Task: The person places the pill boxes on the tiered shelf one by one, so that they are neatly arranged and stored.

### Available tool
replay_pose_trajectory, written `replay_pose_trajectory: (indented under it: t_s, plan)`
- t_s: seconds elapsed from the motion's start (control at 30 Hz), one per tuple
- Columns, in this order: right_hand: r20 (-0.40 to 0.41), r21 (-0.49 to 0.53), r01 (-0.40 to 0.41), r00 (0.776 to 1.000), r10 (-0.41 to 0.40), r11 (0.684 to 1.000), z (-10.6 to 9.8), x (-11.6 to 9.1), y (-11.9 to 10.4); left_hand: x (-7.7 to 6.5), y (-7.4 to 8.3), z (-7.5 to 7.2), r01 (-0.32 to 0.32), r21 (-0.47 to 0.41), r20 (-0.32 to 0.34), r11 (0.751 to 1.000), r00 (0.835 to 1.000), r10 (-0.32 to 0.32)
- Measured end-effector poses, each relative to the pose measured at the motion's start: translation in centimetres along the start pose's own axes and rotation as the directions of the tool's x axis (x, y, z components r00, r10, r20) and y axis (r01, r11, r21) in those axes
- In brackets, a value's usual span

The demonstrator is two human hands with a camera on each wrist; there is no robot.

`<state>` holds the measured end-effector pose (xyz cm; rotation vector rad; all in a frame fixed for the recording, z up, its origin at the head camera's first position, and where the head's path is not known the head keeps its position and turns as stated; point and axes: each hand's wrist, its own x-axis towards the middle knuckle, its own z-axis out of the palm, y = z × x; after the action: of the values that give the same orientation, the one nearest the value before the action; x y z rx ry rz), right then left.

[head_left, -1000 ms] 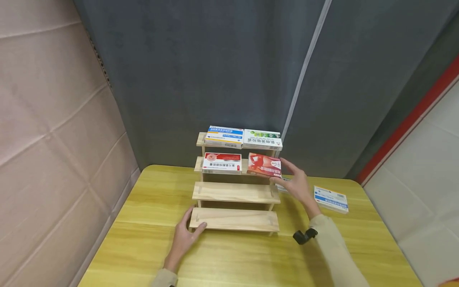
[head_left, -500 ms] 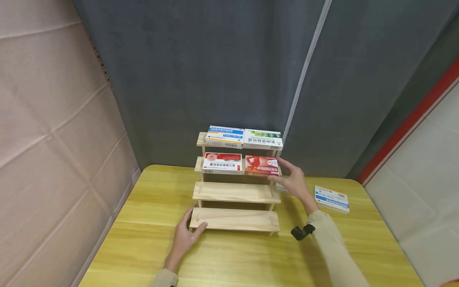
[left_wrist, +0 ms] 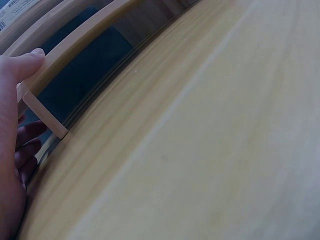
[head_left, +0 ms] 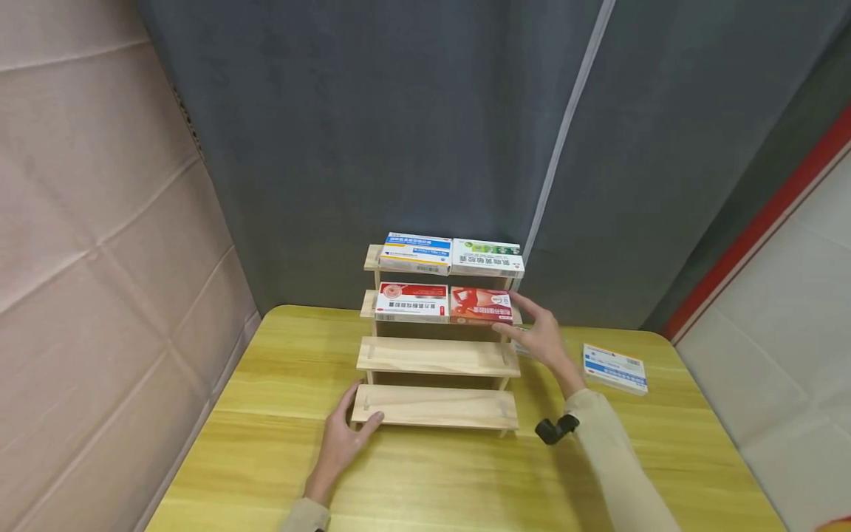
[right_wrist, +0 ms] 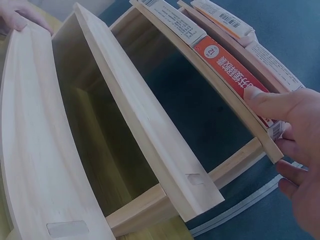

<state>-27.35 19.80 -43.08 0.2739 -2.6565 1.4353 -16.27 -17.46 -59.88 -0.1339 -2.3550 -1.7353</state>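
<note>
Edge of red box (head_left: 479, 305) — in right hand (head_left: 541, 336); gap beneath shelf (head_left: 368, 304)

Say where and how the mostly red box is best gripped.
Probably by its right end, coming from the right: the mostly red box lies flat on the wooden stand, its left end close beside the red-and-white box, while its right end is near the stand's edge. The right hand pinches that end.
</note>
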Motion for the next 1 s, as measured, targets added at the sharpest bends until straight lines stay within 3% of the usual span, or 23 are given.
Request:
replay_pose_trajectory:
  t_s: [0.23, 0.57, 1.0]
  plan:
    - [-0.033, -0.015, 0.057, 0.998, -0.057, 0.998, -0.8, -0.2, 0.6, -0.4, 4.4, -0.7, 0.011, 0.004, 0.006, 1.0, 1.0, -0.011]
    - [0.001, -0.087, 0.054, 0.999, -0.054, 0.995, -2.7, -0.6, 2.6, -0.4, 4.1, -0.6, 0.017, -0.024, 0.004, 1.0, 1.0, -0.017]
    - [0.051, -0.032, -0.105, 0.993, 0.106, 0.994, -5.0, -1.1, 5.1, -0.5, 3.6, -0.1, 0.023, -0.037, -0.014, 0.999, 1.0, -0.024]
